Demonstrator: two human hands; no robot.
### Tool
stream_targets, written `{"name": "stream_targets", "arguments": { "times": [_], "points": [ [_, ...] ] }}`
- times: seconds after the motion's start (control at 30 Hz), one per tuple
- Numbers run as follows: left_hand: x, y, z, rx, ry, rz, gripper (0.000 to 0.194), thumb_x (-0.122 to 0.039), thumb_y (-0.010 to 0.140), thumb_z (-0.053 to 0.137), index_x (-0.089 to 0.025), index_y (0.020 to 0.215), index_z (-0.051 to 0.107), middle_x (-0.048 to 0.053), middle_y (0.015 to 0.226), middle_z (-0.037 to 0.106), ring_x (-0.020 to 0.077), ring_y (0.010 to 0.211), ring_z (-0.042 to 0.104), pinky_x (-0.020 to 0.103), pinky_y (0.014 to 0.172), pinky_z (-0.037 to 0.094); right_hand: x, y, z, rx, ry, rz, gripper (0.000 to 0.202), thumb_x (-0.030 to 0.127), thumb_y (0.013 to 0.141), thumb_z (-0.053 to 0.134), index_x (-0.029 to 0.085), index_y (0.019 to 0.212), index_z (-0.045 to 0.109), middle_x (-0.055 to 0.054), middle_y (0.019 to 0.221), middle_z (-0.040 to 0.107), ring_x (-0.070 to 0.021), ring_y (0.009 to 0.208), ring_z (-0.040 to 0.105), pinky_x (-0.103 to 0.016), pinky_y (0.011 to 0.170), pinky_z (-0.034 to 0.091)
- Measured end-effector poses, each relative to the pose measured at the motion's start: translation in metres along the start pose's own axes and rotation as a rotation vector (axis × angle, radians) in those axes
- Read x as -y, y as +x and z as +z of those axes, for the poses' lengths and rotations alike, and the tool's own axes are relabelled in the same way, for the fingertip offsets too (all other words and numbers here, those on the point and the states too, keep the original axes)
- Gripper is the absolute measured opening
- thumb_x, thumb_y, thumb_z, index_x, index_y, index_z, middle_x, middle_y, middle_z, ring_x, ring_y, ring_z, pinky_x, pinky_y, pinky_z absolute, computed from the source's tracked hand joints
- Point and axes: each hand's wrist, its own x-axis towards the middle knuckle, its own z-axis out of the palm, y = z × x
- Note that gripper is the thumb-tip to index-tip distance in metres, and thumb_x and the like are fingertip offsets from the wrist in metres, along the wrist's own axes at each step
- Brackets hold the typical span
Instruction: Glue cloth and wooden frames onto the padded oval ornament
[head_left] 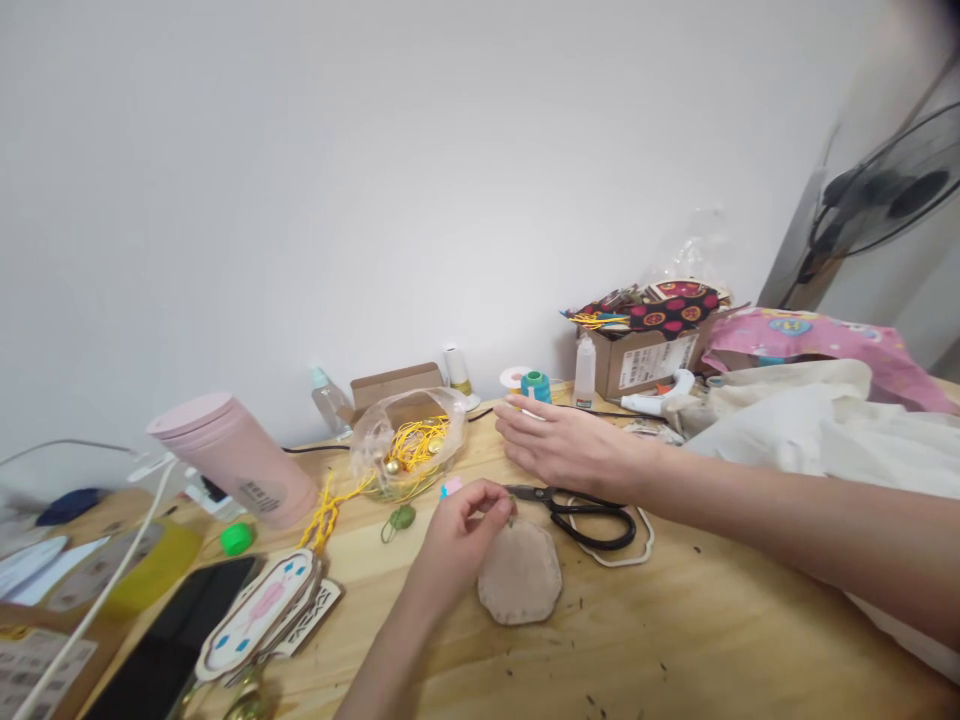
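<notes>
My left hand [463,530] pinches the top edge of a small beige fabric pouch [520,575] that lies flat on the wooden table [675,640]. My right hand [561,445] hovers open, fingers stretched to the left, just above black scissors [581,512] that rest on a wooden cut-out frame [626,550]. A clear plastic bag of yellow cord and gold bells [409,445] sits just left of the right fingertips. A small green charm [400,519] and a pink-and-blue bit [450,487] lie near the left hand.
A pink tumbler [240,460] lies tilted at left beside a green cap [238,539], a phone [169,645] and painted wooden tags [262,605]. At the back stand thread spools [534,385], a glue bottle [584,372], a cardboard box [645,355]. White cloth [825,430] is piled at right.
</notes>
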Motion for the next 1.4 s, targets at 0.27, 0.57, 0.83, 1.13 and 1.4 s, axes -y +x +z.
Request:
{"name": "stream_targets", "arguments": {
  "times": [0.27,0.57,0.83,1.13,1.4],
  "points": [
    [-0.031,-0.013,-0.013,0.188,0.075,-0.181,0.013,-0.027,0.069,0.057,-0.017,0.063,0.06,-0.003,0.056,0.057,0.0093,0.053,0.049,0.02,0.052,0.036,0.046,-0.044,-0.015,-0.114,0.65,0.518,0.028,0.004,0.072,0.046,0.017,0.093,0.06,-0.009,0.097,0.059,-0.0236,0.099,0.047,-0.042,0.086,0.039],
    [-0.005,-0.06,0.02,-0.029,-0.376,-0.741,0.026,-0.037,0.057,0.066,-0.013,0.058,0.056,-0.002,0.047,0.06,0.0053,0.037,0.05,0.017,0.041,0.038,0.088,-0.05,-0.007,-0.032,0.977,0.597,0.023,0.007,0.076,0.047,0.018,0.091,0.061,-0.006,0.085,0.062,-0.0204,0.084,0.05,-0.034,0.074,0.043],
    [-0.019,-0.066,0.032,-0.218,-0.477,-0.898,0.022,-0.031,0.056,0.07,-0.012,0.06,0.058,-0.001,0.047,0.062,0.0062,0.038,0.055,0.014,0.036,0.036,0.103,-0.051,-0.003,-0.027,1.04,0.557,0.021,0.012,0.078,0.047,0.018,0.093,0.06,-0.006,0.094,0.059,-0.0205,0.084,0.048,-0.035,0.074,0.043],
    [-0.017,-0.069,0.034,-0.279,-0.528,-0.938,0.026,-0.033,0.054,0.073,-0.011,0.062,0.061,-0.001,0.046,0.062,0.0051,0.037,0.054,0.012,0.036,0.037,0.104,-0.053,-0.006,-0.046,1.063,0.577,0.022,0.01,0.078,0.046,0.018,0.091,0.06,-0.007,0.092,0.059,-0.0204,0.085,0.049,-0.036,0.076,0.043],
    [-0.02,-0.065,0.035,-0.313,-0.569,-0.981,0.018,-0.025,0.058,0.072,-0.01,0.063,0.064,-0.001,0.047,0.063,0.0045,0.039,0.056,0.01,0.037,0.04,0.103,-0.053,-0.007,-0.033,1.053,0.576,0.025,0.009,0.076,0.045,0.018,0.094,0.06,-0.008,0.092,0.059,-0.0217,0.085,0.05,-0.038,0.075,0.045]
  ]
}}
